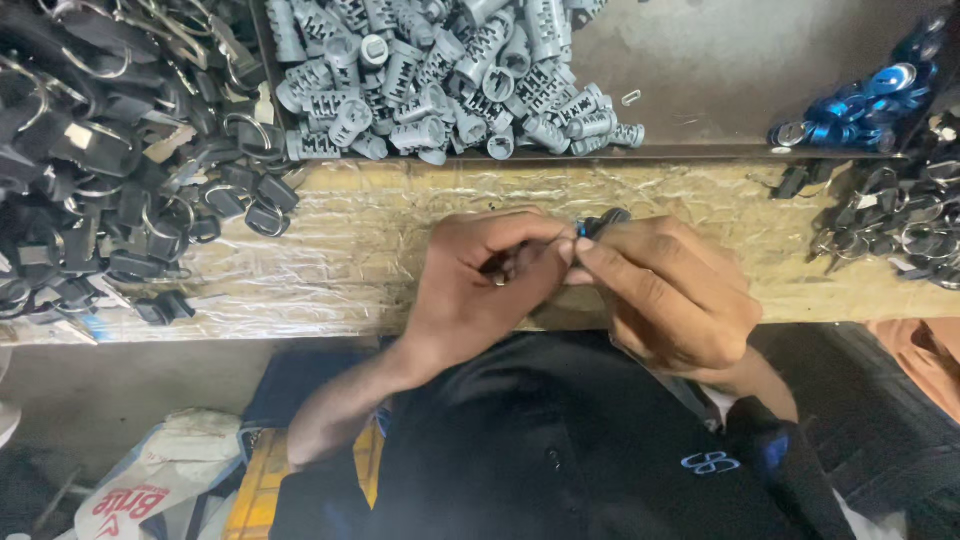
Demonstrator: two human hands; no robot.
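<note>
While both hands meet over the bench, the long wooden bench top wrapped in crinkled clear plastic film (330, 250) lies directly beneath the fingers. Beyond the fingertips sits a shallow grey metal tray (720, 60); it holds a heap of pale grey ribbed metal lock cylinders (440, 80), crowded toward its left part, the right part bare. Out past the left hand's knuckles spreads a big loose pile of black padlock bodies with wire shackles (110, 150), lying on the bench itself, not in any container. Out past the right hand's knuckles lie a smaller heap of dark keys on rings (900, 230) and, further off, a cluster of shiny blue metal pieces (860, 105).

Left hand (470, 290): fingers curled, thumb and forefinger pinched toward the right hand; what sits inside the curl is hidden. Right hand (665, 295): fingertips clamped on a small dark metal part (600, 222), which protrudes just above the point where the two hands' fingertips touch. Whether the left fingers also grip this part, I cannot tell.

Risk, judged: the part is small and held only at the fingertips; a slip of the pinch could drop it onto the slick film or off the near bench edge into the lap. A wide elbow sweep could scatter the adjacent padlock pile.
</note>
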